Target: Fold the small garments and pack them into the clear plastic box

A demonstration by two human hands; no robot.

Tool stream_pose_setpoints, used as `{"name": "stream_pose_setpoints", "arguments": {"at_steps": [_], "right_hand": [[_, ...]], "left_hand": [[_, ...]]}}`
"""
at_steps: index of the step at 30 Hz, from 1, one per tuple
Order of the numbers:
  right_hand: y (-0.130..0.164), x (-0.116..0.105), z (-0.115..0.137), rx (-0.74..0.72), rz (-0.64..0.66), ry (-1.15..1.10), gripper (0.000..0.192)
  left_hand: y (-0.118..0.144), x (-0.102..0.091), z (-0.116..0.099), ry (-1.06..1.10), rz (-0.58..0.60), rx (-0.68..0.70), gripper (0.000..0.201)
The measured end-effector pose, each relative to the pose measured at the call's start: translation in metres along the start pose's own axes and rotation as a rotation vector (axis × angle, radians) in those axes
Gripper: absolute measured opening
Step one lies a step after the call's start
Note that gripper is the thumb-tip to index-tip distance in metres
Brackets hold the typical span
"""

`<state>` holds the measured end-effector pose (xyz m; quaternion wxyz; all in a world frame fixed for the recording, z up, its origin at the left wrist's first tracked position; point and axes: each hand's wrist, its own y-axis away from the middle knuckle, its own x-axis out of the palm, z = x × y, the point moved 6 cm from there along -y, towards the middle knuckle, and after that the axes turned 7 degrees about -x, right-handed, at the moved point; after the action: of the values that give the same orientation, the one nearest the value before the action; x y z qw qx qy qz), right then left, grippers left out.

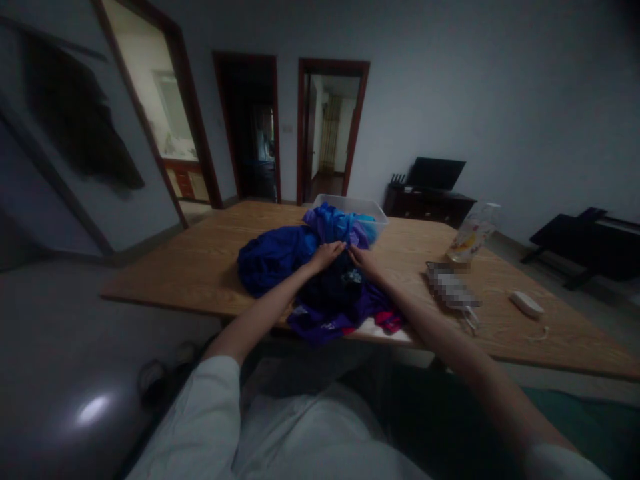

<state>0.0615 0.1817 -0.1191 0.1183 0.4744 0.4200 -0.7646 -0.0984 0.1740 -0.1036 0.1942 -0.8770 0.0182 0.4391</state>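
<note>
Dim daylight fills a plain room, and a long wooden table [200, 267] runs across it with the person seated at its near edge, white sleeves in the foreground. Nearest them, draped over that edge, lies a purple garment [325, 323] with a bit of pink and white showing beneath it on the right. On top of it sits a dark garment [333, 287], and both hands meet at its far edge: the left hand [327, 255] and the right hand [364, 260], fingers curled and pinching the cloth, though how firmly they have it is hard to tell in this light. Just left of the hands a bright blue garment [273, 257] lies bunched, unfolded. Beyond, a clear plastic bin [350, 205] holds more blue and lilac cloth spilling over its rim. I see no folded stack anywhere, so by my reckoning the sorting is at an early stage, with most of the heap left untouched.

Off to the right on the table lie a blurred flat object [451, 287], a white remote-like thing [526, 304] and a clear bottle [473, 233]. Farther back, two doorways [330, 130] open on other rooms.
</note>
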Motion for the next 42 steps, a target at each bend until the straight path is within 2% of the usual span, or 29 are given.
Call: {"name": "stream_pose_setpoints", "arguments": {"at_steps": [7, 16, 23, 28, 30, 33, 36, 39, 42], "right_hand": [[0.003, -0.001, 0.005, -0.004, 0.033, 0.058, 0.035], [0.004, -0.005, 0.012, 0.033, 0.039, 0.011, 0.044], [0.003, -0.001, 0.012, 0.086, -0.015, -0.221, 0.063], [0.002, 0.009, 0.001, 0.076, 0.013, -0.358, 0.068], [0.001, 0.014, -0.006, 0.077, 0.034, -0.416, 0.069], [-0.004, 0.023, -0.016, 0.096, 0.074, -0.501, 0.068], [-0.009, 0.022, -0.020, 0.101, 0.022, -0.586, 0.064], [-0.009, 0.017, -0.018, 0.124, -0.016, -0.629, 0.063], [-0.003, 0.014, -0.010, 0.167, 0.063, -0.605, 0.063]], "left_hand": [[0.002, -0.001, -0.001, 0.031, -0.004, -0.031, 0.038], [0.007, -0.003, -0.002, 0.018, -0.018, -0.044, 0.038], [0.004, -0.001, -0.002, -0.012, 0.042, 0.018, 0.036], [0.004, 0.000, 0.000, -0.002, 0.041, 0.034, 0.036], [0.001, 0.001, -0.003, -0.038, 0.074, 0.062, 0.035], [-0.006, 0.001, -0.013, -0.208, 0.182, 0.128, 0.034], [-0.016, -0.004, -0.028, -0.325, 0.264, 0.193, 0.035], [-0.021, -0.005, -0.035, -0.257, 0.298, 0.198, 0.030], [-0.018, 0.000, -0.026, -0.133, 0.289, 0.115, 0.029]]}}
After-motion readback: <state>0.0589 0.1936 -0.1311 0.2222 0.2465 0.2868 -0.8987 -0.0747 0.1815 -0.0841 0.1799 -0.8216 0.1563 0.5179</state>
